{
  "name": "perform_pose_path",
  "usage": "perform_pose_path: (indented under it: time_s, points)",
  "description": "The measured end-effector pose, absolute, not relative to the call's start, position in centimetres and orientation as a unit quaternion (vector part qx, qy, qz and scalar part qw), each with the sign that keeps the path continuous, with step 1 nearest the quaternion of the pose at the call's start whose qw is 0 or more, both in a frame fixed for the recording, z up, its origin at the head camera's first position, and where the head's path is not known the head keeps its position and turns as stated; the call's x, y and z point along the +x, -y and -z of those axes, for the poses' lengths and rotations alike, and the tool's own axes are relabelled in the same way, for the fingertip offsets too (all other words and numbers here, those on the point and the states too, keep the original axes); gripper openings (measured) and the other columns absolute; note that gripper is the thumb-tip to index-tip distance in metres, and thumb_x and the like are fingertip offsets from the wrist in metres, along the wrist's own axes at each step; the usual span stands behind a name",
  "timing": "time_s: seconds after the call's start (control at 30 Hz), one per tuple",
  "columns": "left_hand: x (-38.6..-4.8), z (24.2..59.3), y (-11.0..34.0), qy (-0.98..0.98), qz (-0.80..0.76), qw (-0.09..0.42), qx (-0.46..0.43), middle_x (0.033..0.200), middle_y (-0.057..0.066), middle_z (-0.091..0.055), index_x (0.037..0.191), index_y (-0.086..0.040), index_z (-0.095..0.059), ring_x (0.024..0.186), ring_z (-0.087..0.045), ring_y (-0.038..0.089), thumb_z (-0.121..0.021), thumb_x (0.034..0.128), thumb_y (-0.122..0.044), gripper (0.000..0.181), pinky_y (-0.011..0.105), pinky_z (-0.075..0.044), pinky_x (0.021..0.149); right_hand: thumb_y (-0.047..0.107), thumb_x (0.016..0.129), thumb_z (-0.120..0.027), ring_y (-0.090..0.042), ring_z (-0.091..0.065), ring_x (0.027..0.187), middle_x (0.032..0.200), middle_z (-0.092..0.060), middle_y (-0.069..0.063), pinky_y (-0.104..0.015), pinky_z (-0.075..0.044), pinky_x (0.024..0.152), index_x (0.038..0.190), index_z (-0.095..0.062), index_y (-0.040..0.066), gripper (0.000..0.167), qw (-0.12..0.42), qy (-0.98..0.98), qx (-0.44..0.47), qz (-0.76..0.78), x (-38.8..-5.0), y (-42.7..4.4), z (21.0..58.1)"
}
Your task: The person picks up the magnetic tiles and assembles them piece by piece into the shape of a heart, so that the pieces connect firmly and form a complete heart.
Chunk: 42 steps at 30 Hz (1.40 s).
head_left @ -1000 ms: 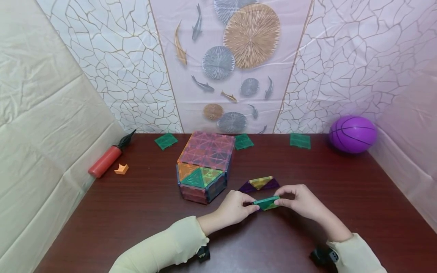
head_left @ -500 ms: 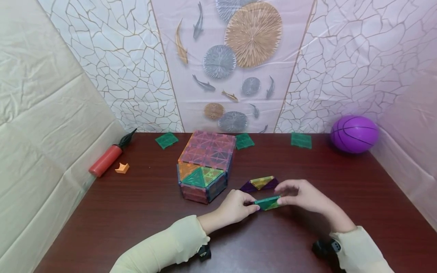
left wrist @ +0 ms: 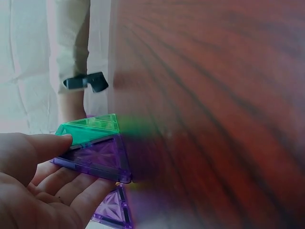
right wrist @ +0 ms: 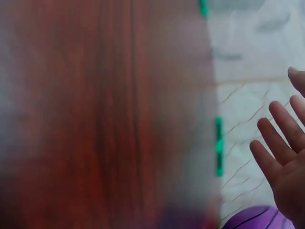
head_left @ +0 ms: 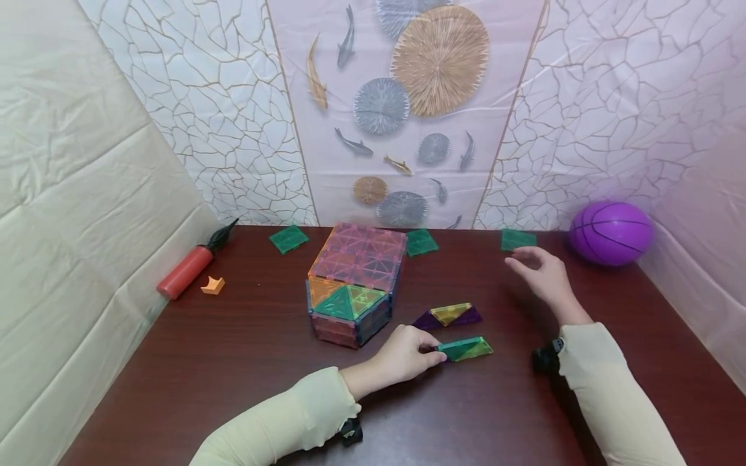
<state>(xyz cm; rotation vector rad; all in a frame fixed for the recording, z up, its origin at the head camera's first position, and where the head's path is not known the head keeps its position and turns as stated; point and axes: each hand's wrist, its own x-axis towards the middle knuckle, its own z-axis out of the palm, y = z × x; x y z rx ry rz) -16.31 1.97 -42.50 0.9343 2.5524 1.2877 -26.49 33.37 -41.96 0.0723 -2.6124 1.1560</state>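
My left hand (head_left: 402,355) pinches one end of a small group of joined magnetic tiles (head_left: 465,349), green and yellow-green on top. The left wrist view shows the thumb on the green part and a purple triangular tile (left wrist: 97,157) above the fingers. Just behind it lies a similar purple and yellow tile piece (head_left: 450,315). My right hand (head_left: 544,275) is in the air with nothing in it, its nearest thing a green square tile (head_left: 519,239) at the table's back edge. Left of both pieces stands a box-like tile structure (head_left: 361,259) with a pink top.
Two more green tiles, a left one (head_left: 289,239) and a middle one (head_left: 421,242), lie along the back. A purple ball (head_left: 612,233) sits at the back right. On the left are a red pump (head_left: 186,272) and a small orange piece (head_left: 213,285). Cloth walls enclose the table.
My right hand has let go of the green tile piece and moved up and right towards the back green tile. My left hand keeps its pinch in nearly the same spot.
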Motion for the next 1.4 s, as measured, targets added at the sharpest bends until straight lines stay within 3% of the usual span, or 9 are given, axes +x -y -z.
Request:
perform_pose_path:
  time_s: [0.13,0.27,0.7,0.9,1.23,1.4]
  points:
    - [-16.3,42.6,-2.0,-0.848,-0.422,0.065,0.314,0.075,0.001,-0.073,0.088,-0.005,-0.077,0.055,-0.046,-0.006,-0.072,0.0865,-0.012,0.009,0.010,-0.040,0.053,0.039,0.093,-0.062,-0.039,-0.051,0.117,0.130,-0.053,-0.028,-0.049,-0.042,0.095,0.132,-0.050,-0.005,0.060,0.114,0.915,0.015,-0.388,-27.9,-34.5,43.0]
    - [-16.4,42.8,-2.0,-0.851,-0.414,0.054,0.319,0.075,-0.001,-0.073,0.088,-0.006,-0.078,0.056,-0.046,-0.008,-0.072,0.0863,-0.012,0.009,0.009,-0.040,0.054,0.033,0.095,-0.060,-0.049,-0.038,0.127,0.139,-0.042,-0.033,-0.060,-0.032,0.102,0.139,-0.039,-0.009,0.065,0.077,0.932,0.020,-0.354,-29.0,-35.3,43.3]
    - [-16.4,42.7,-2.0,-0.857,-0.402,0.044,0.319,0.075,0.000,-0.073,0.086,-0.006,-0.078,0.057,-0.045,-0.008,-0.073,0.0852,-0.011,0.007,0.008,-0.038,0.054,0.037,0.097,-0.056,-0.055,-0.024,0.133,0.145,-0.026,-0.040,-0.064,-0.023,0.106,0.147,-0.010,-0.014,0.085,-0.002,0.944,0.031,-0.329,-30.9,-36.3,43.4]
    - [-16.4,42.6,-2.1,-0.856,-0.404,0.051,0.319,0.076,0.001,-0.073,0.088,-0.005,-0.077,0.057,-0.046,-0.008,-0.072,0.0859,-0.011,0.008,0.008,-0.039,0.054,0.042,0.096,-0.054,-0.056,-0.022,0.133,0.144,-0.028,-0.039,-0.063,-0.022,0.106,0.147,-0.002,-0.013,0.092,-0.025,0.945,0.020,-0.326,-31.2,-36.5,43.3]
    - [-16.4,42.6,-2.0,-0.854,-0.404,0.048,0.325,0.077,0.001,-0.074,0.088,-0.005,-0.077,0.056,-0.045,-0.008,-0.072,0.0860,-0.011,0.008,0.008,-0.039,0.054,0.044,0.096,-0.055,-0.055,-0.022,0.134,0.142,-0.035,-0.037,-0.064,-0.023,0.105,0.146,-0.002,-0.016,0.094,-0.054,0.943,0.039,-0.325,-28.3,-36.3,42.6]
    - [-16.3,42.8,-2.1,-0.856,-0.401,0.050,0.322,0.077,0.000,-0.074,0.088,-0.006,-0.078,0.056,-0.046,-0.009,-0.072,0.0861,-0.012,0.008,0.008,-0.040,0.054,0.039,0.095,-0.059,-0.054,-0.029,0.131,0.139,-0.041,-0.035,-0.064,-0.029,0.101,0.146,-0.013,-0.015,0.087,-0.068,0.945,0.065,-0.313,-25.3,-36.0,41.9]
